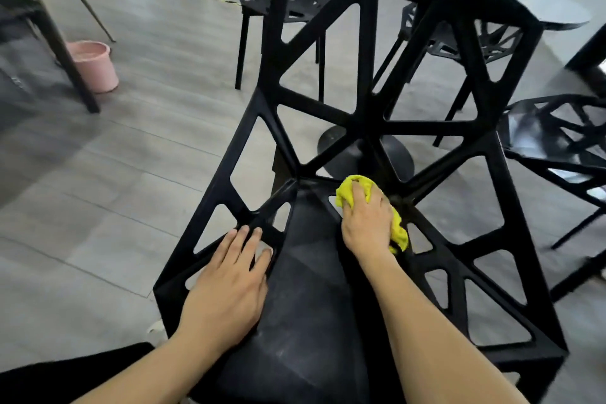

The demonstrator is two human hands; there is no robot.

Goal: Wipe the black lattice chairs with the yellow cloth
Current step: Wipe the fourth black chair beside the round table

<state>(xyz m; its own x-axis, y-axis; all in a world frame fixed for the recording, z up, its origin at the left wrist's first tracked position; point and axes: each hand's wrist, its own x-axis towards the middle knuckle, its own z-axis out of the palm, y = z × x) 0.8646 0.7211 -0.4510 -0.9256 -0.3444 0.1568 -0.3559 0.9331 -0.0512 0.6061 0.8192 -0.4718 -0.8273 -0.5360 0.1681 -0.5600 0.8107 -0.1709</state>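
A black lattice chair fills the middle of the view, its backrest rising away from me. My right hand holds a crumpled yellow cloth against the seat where it meets the backrest; the cloth shows in front of and to the right of the fingers. On the seat's left lattice edge, my left hand rests flat with fingers straight.
More black lattice chairs stand behind and to the right. A grey round table on a black pedestal base is behind the chair. A pink bucket sits on the grey floor at left, beside dark furniture legs.
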